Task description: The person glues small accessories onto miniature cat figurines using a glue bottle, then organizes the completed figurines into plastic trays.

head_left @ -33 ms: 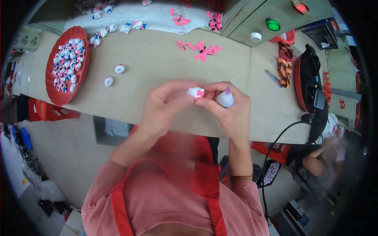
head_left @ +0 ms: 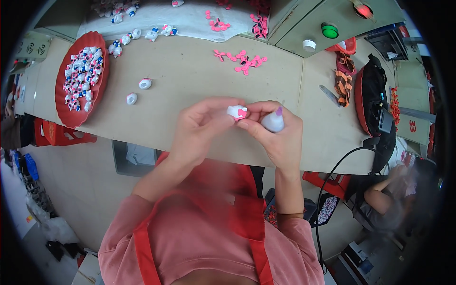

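Observation:
Between the fingertips of my left hand [head_left: 195,124] is a small white figurine piece [head_left: 236,112] with a pink patch on its right side. My right hand [head_left: 283,135] has a white squeeze bottle [head_left: 272,122] with a purple nozzle tucked in its palm, the tip pointing up and away from the piece. Its thumb and index finger also touch the right side of the figurine piece. Both hands are close together above the near part of the table. Two similar white pieces [head_left: 145,83] lie to the left, and loose pink parts [head_left: 245,61] lie beyond my hands.
A red scalloped tray [head_left: 61,97] heaped with small figurines stands at the left. Several more figurines [head_left: 152,33] lie at the back. On the right are a metal blade [head_left: 328,94], a black bag [head_left: 374,90] and a hanging cable [head_left: 327,185]. Another person [head_left: 387,194] sits lower right.
The squeeze bottle in my right hand has tilted slightly, its nozzle shifting a little to the right. My left hand and the figurine piece are almost unmoved.

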The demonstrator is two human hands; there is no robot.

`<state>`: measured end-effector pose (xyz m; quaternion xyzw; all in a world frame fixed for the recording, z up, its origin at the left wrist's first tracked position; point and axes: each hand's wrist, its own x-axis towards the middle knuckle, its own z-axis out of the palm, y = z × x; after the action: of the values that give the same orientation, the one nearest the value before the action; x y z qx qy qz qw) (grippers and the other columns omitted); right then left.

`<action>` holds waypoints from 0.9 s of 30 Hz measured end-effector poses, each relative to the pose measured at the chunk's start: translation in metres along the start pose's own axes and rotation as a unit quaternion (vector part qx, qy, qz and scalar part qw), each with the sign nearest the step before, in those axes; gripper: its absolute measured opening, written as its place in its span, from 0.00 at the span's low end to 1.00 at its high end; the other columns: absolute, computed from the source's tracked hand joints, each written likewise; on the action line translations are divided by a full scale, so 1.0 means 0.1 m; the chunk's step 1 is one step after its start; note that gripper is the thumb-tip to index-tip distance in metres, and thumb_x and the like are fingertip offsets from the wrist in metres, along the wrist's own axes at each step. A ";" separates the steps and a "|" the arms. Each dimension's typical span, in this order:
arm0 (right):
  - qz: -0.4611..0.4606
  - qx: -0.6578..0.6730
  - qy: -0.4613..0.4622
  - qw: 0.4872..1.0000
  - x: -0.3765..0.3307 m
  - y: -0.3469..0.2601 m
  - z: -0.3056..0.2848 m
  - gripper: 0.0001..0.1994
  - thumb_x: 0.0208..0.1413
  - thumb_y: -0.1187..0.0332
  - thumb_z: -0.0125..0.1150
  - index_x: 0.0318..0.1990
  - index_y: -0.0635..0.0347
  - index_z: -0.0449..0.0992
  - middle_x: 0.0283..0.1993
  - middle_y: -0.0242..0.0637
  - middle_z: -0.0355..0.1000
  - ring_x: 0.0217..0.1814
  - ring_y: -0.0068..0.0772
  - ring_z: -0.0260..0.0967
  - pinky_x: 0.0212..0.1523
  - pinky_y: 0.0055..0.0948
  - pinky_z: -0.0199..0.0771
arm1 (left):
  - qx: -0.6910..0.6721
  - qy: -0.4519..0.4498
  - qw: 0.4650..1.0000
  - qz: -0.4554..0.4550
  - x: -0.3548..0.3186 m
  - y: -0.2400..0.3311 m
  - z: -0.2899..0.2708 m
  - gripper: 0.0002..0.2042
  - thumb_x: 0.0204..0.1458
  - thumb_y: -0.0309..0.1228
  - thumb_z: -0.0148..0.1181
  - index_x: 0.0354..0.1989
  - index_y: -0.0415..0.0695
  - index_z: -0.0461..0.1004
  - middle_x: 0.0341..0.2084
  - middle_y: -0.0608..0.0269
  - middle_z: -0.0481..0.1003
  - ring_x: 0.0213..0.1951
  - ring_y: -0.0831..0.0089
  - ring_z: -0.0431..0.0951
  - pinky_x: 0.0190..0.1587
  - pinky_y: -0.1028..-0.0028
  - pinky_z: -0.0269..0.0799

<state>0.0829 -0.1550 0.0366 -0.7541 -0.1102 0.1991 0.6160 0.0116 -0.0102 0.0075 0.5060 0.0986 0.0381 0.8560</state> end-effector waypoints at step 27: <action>-0.002 0.043 -0.023 0.999 0.00 0.02 0.12 0.08 0.41 0.78 0.66 0.32 0.65 0.76 0.27 0.28 0.71 0.28 0.13 0.63 0.29 0.14 0.63 | -0.075 0.054 0.996 -0.015 -0.03 -0.02 -0.03 0.12 0.49 0.19 0.53 0.44 0.35 0.71 0.37 0.61 0.73 0.40 0.77 0.73 0.46 0.78 0.68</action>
<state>0.0776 -0.1448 0.0328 -0.7220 -0.1170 0.2199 0.6455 0.0075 -0.0092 0.0053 0.4357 0.1490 0.0601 0.8856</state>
